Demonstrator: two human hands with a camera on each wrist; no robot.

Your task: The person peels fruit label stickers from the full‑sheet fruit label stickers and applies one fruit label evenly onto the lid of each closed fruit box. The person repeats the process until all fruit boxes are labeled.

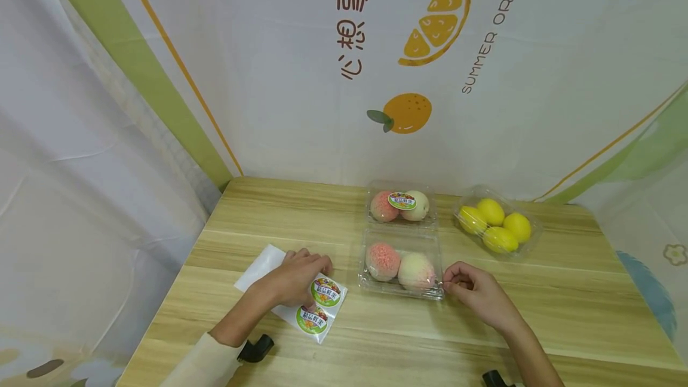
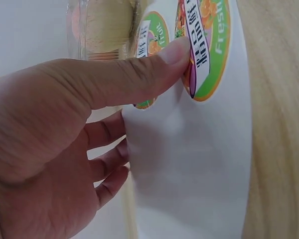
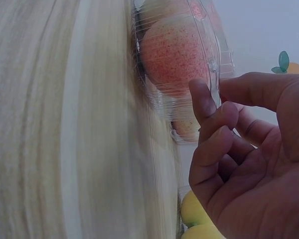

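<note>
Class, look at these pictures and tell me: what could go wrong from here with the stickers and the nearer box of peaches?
1. The left hand has its thumb at the edge of a rounded green-and-white sticker on a glossy white sheet; the sticker might crease.
2. The right hand pinches the clear plastic box only near one corner; a tug might roll its round pink-and-cream peaches.

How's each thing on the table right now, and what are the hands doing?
Far peach box: looks shut, oval sticker on top
Near peach box: looks shut, no sticker visible
Lemon box: four lemons inside, no sticker visible
Sticker sheet: two stickers showing
Left hand: thumb on the sticker sheet
Right hand: pinching the near peach box's edge
</note>
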